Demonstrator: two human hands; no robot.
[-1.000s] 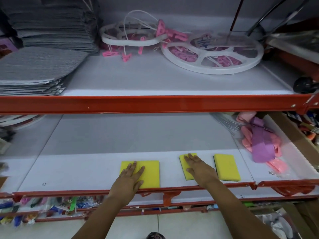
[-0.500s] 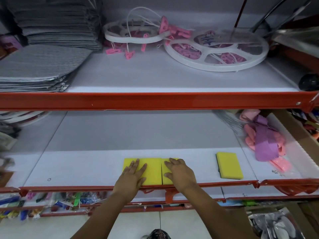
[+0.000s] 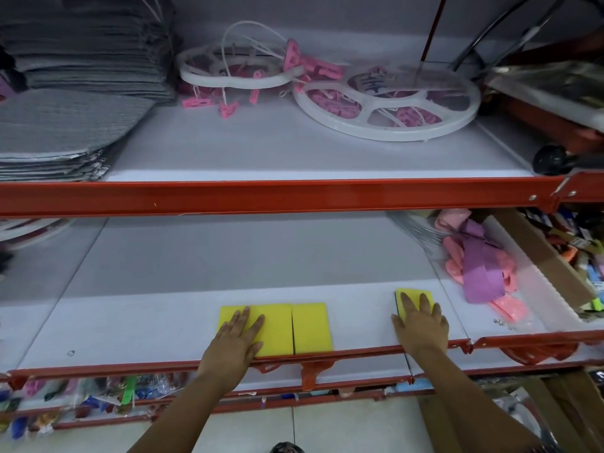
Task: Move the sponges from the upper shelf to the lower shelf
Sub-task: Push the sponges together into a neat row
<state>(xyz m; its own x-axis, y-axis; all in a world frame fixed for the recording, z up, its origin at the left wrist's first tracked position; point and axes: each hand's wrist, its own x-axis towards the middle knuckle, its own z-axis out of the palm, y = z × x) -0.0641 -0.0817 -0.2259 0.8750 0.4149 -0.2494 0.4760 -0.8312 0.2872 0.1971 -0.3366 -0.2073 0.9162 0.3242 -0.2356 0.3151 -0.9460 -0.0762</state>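
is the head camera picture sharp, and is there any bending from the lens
Head view: the sponges and both hands, left, right, are fairly sharp; the lower right shelf edge is smeared; the orange upper beam bows, showing wide-angle distortion.

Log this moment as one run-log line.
left hand: flat on left sponges | right hand: flat on lone right sponge | lower shelf | upper shelf: no sponges

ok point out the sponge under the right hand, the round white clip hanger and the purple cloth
yellow sponge (image 3: 412,293): head view, far edge
round clip hanger (image 3: 464,114): head view, right rim
purple cloth (image 3: 480,273): head view, middle
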